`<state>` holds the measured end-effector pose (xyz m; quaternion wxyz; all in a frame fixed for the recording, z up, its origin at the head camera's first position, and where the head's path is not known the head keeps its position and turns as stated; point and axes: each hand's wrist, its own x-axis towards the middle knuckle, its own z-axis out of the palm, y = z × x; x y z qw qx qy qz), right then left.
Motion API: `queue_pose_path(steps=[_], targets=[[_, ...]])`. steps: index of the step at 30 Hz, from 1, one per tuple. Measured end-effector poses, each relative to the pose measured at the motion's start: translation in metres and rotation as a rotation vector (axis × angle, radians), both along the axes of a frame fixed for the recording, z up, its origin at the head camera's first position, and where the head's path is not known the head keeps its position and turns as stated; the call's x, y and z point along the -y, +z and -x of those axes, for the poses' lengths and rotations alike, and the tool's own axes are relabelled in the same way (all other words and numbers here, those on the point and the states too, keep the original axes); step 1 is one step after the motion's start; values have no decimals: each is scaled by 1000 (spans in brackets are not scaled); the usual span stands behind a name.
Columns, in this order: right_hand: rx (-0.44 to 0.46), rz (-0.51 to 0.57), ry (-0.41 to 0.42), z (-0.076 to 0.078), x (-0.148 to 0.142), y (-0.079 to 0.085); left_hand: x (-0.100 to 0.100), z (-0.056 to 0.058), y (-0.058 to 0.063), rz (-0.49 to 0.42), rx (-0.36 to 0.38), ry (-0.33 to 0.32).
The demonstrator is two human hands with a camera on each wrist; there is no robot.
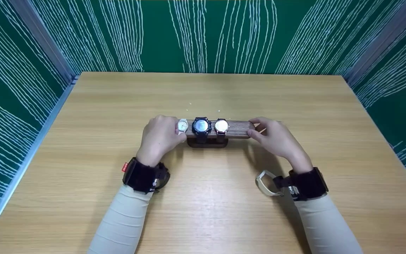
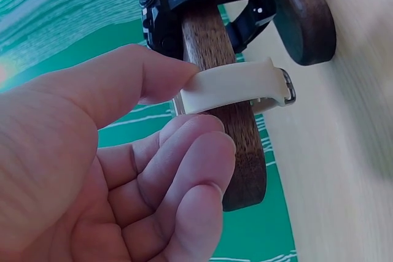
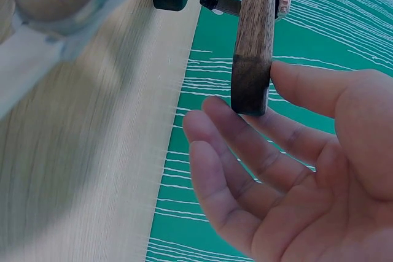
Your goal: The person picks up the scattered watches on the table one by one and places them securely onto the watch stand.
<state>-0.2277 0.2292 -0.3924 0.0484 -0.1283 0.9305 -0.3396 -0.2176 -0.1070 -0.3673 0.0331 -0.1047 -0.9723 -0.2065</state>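
A dark wooden watch stand with a rounded base carries three watches along its bar. My left hand is at the bar's left end, pinching the white watch there; its pale strap loops round the bar in the left wrist view. Beside it sit a chunky black watch and a watch with a pale round face and dark strap. My right hand holds the bar's right end between thumb and fingers; in the right wrist view the thumb presses one side.
Another white watch lies on the wooden table, close to my right wrist. Tiny white specks lie on the table behind the stand. Green panels with white lines enclose the back and both sides.
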Motion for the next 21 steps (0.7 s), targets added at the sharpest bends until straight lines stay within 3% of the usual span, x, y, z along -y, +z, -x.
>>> queue_pose_path(steps=[21], targets=[[-6,-2,3,0,0,0,-5,0,-2,-4,10,0]])
